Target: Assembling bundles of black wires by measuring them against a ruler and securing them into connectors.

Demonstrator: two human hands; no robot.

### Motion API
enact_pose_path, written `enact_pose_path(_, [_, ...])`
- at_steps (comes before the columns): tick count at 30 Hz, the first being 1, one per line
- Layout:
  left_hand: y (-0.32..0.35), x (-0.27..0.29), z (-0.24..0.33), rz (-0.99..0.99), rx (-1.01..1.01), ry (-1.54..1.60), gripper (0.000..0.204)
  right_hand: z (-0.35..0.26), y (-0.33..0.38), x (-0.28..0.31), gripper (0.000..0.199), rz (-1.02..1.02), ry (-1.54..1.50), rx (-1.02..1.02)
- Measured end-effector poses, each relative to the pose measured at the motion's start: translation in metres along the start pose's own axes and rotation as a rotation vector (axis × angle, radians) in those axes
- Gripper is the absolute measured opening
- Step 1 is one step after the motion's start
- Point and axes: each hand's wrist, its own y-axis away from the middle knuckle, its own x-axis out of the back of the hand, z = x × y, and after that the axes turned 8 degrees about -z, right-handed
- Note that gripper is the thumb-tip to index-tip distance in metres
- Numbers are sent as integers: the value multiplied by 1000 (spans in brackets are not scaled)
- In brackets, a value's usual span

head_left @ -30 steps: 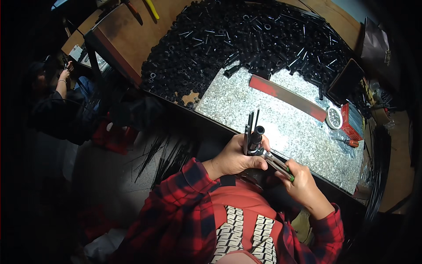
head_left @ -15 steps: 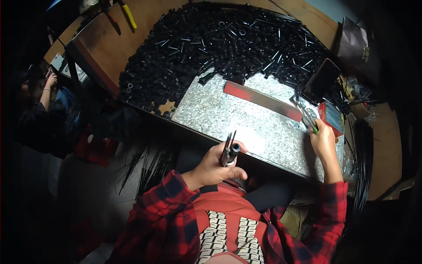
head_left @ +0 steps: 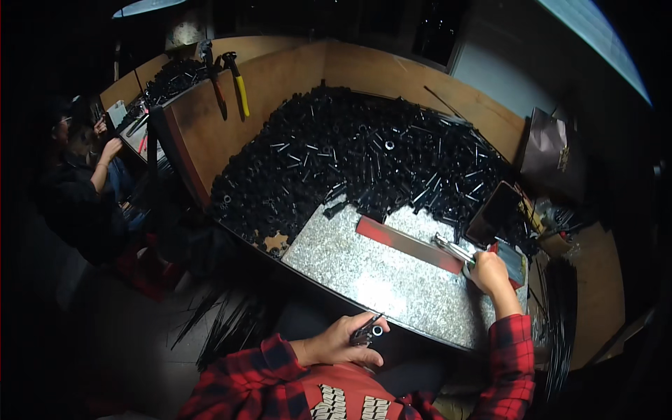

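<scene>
My left hand (head_left: pixel 343 341) is held in front of my body, near the front edge of the work surface. Its fingers are wrapped round a short black tubular part (head_left: pixel 362 336) with an open round end and thin dark strips beside it. Over the right side of the speckled board (head_left: pixel 336 255), my right hand (head_left: pixel 492 274) grips metal pliers (head_left: pixel 455 248) with a bit of green at the handle. The jaws point left, above the right end of a long flat bar (head_left: pixel 409 243) with red on it. Whether the jaws touch the bar I cannot tell.
A large heap of black metal parts (head_left: pixel 315 154) covers the table's back. To the right are a dark phone-like slab (head_left: pixel 490 212), a red box (head_left: pixel 516 267) and a dark bag (head_left: pixel 553 150). Yellow-handled pliers (head_left: pixel 241 94) hang on the left partition. A co-worker (head_left: pixel 77 182) sits far left.
The view has tilted up, so everything appears lower. My right hand has swung the pliers to point more to the left. My left hand still grips the black part.
</scene>
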Motion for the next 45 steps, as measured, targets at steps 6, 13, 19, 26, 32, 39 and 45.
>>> enact_pose_path(6, [0, 2, 1, 3, 35, 36, 51, -4, -7, 4, 17, -40, -11, -1])
enact_pose_path(13, [-1, 7, -5, 51, -53, -63, 49, 1, 1, 8, 24, 35, -94, -23])
enact_pose_path(19, [3, 4, -7, 34, -3, -7, 49, 0, 11, 8, 20, 135, -170, -56])
enact_pose_path(26, [-4, 9, -9, 184, -58, 15, 50, -78, 63, 2, 9, 52, -1332, 108])
enact_pose_path(32, [-10, 5, -9, 201, 67, 120, 68, -144, 113, -22, 6, -37, -1573, 464])
enact_pose_path(39, [-9, 3, -8, 251, 2, 141, 75, -173, 130, -29, 4, 20, -1553, 542])
enact_pose_path(45, [-5, 2, -17, 254, -28, 101, 77, -178, 132, -27, 5, 43, -1534, 577])
